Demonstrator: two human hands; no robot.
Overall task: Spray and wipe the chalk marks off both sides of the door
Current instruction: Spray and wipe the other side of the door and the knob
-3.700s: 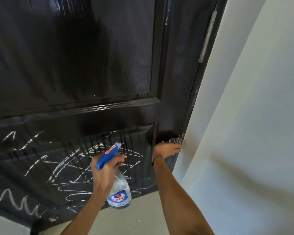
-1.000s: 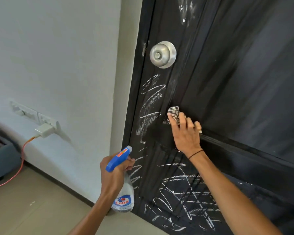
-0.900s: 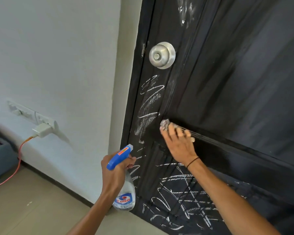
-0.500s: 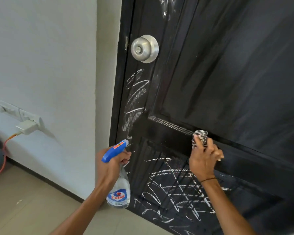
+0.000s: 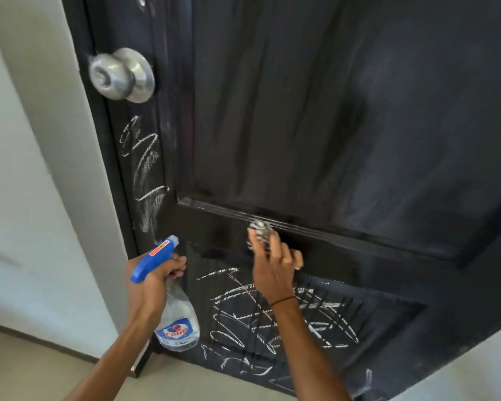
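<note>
On the door's (image 5: 330, 125) middle rail, pressed a crumpled cloth (image 5: 259, 228) under right hand (image 5: 274, 270) fingers; gripped the spray bottle (image 5: 177, 319) in left hand (image 5: 151, 287), fingers curled round its neck, beside chalk marks (image 5: 272, 314).

Both forearms are bare, with no sleeve showing below the elbow. A thin dark band, perhaps a thread or cord, circles the wrist just below the right hand (image 5: 275, 270). The left hand (image 5: 149, 287) wears nothing.
</note>
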